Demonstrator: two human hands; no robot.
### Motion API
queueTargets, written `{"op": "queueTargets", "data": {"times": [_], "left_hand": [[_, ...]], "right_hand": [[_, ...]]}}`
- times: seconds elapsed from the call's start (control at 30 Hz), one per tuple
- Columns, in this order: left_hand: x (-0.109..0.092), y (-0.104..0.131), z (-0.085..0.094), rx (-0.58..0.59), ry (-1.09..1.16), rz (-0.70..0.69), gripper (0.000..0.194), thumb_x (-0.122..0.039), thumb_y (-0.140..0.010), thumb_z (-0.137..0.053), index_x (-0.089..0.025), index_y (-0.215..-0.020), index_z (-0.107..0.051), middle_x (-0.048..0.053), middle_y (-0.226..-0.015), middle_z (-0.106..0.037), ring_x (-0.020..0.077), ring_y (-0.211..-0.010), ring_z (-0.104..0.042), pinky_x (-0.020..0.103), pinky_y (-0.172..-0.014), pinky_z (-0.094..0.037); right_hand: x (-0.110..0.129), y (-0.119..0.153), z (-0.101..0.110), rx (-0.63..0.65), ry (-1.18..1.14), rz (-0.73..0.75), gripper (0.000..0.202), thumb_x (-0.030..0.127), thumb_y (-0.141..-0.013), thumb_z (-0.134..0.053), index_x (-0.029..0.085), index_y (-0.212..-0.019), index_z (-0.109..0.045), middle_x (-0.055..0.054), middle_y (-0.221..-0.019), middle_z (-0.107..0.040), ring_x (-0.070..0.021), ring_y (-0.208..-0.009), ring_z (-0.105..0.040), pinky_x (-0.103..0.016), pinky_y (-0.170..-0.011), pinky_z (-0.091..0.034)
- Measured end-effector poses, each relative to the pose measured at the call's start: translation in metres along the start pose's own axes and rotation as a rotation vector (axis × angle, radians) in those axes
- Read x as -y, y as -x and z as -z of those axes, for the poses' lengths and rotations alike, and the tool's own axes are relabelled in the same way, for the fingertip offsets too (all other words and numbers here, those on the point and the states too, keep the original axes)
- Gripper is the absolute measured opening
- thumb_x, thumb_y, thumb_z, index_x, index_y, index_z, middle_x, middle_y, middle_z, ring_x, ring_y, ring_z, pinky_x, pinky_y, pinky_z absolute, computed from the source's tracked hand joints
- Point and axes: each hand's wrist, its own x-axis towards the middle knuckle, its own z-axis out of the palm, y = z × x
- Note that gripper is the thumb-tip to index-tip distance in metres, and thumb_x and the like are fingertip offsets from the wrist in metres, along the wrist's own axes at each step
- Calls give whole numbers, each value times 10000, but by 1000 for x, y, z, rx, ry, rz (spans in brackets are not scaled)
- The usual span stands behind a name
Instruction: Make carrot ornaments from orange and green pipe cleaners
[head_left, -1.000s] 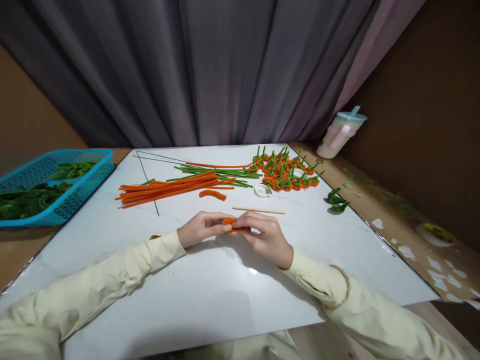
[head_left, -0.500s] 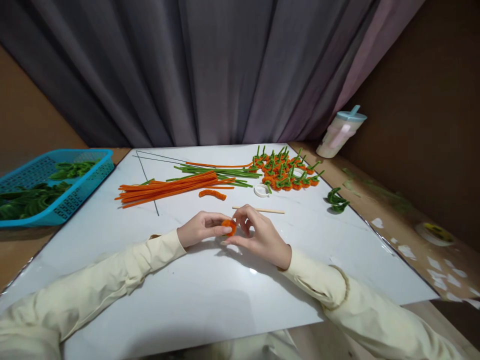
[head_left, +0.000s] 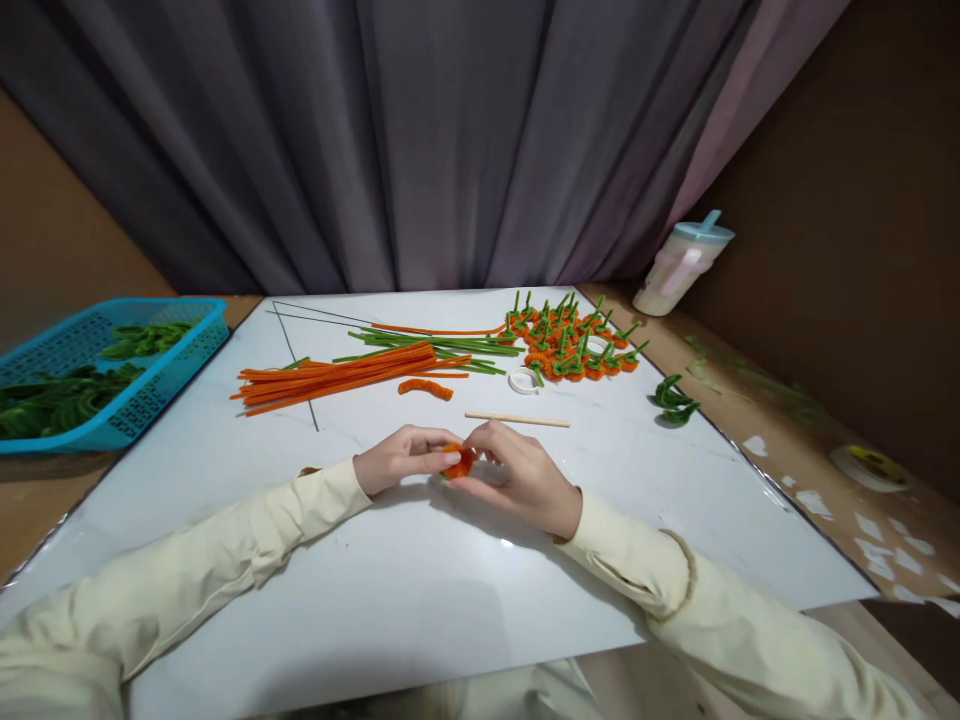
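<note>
Above the middle of the white board, my left hand (head_left: 400, 461) pinches a small round orange coil of fuzzy pipe cleaner (head_left: 459, 463) between thumb and fingers. My right hand (head_left: 523, 480) closes on the coil's right side, thumb below and bent fingers above, partly hiding it. Just beyond lies a thin wooden stick (head_left: 517, 420). A short, thick orange twist (head_left: 425, 388) rests near a bundle of orange pipe cleaners (head_left: 337, 378), with green pipe cleaners (head_left: 450, 343) behind. Several orange pieces with upright green stems (head_left: 574, 368) are grouped at the back right.
A blue basket (head_left: 124, 428) with green leaf shapes stands at the left. A white ring (head_left: 523, 380) and dark green curled leaves (head_left: 675, 400) lie on the board (head_left: 420, 600). A lidded tumbler (head_left: 679, 268), a tape roll (head_left: 870, 468) and paper scraps are at the right.
My right fingers have come down and closed in on the orange coil, which has tilted and sunk slightly. My left hand has hardly moved.
</note>
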Motion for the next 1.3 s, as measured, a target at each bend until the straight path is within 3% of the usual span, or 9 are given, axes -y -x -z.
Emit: {"op": "queueTargets", "data": {"times": [0.23, 0.4, 0.6, 0.83, 1.07, 1.3], "left_hand": [[7, -1, 2, -14, 186, 4, 361, -311, -817, -584, -131, -1129, -567, 106, -937, -678, 205, -891, -618, 336, -840, -428], [9, -1, 3, -37, 115, -3, 335, -305, -803, -603, -125, -1085, -602, 108, -1001, -664, 210, -931, -604, 323, -858, -420], [5, 0, 1, 4, 106, -22, 305, -278, -815, -585, -107, -1067, -609, 125, -1017, -660, 228, -967, -602, 348, -888, -421], [3, 1, 0, -24, 124, 18, 309, -286, -792, -611, -122, -1051, -569, 95, -930, -675, 197, -899, -616, 320, -840, -433], [0, 0, -2, -56, -8, 40, 308, -237, -649, -723, -125, -919, -624, 40, -818, -672, 168, -777, -618, 274, -741, -479], [8, -1, -1, -96, -129, 27, 383, -270, -626, -740, -120, -970, -663, 52, -869, -689, 194, -796, -625, 293, -759, -498]], "right_hand": [[-1, -3, 3, -60, 52, -31, 240, 323, -795, -622, 182, -921, -474, -74, -858, -546, -174, -795, -524, -286, -648, -452], [0, -3, 2, -69, 64, -46, 186, 316, -820, -592, 187, -834, -458, -45, -766, -525, -163, -722, -503, -285, -618, -441], [1, -3, 3, -56, 55, -25, 226, 295, -821, -591, 178, -999, -514, -98, -932, -554, -193, -860, -520, -335, -725, -474], [0, -2, 1, -85, -57, -72, 188, 244, -811, -606, 193, -992, -611, -67, -874, -534, -167, -820, -529, -317, -722, -488], [0, -2, 2, -79, -109, -63, 134, 246, -826, -580, 206, -920, -668, -43, -786, -508, -148, -724, -510, -298, -641, -481], [4, -4, 0, -100, -136, -36, 58, 179, -811, -586, 181, -838, -638, -52, -767, -565, -157, -731, -522, -298, -645, -471]]}}
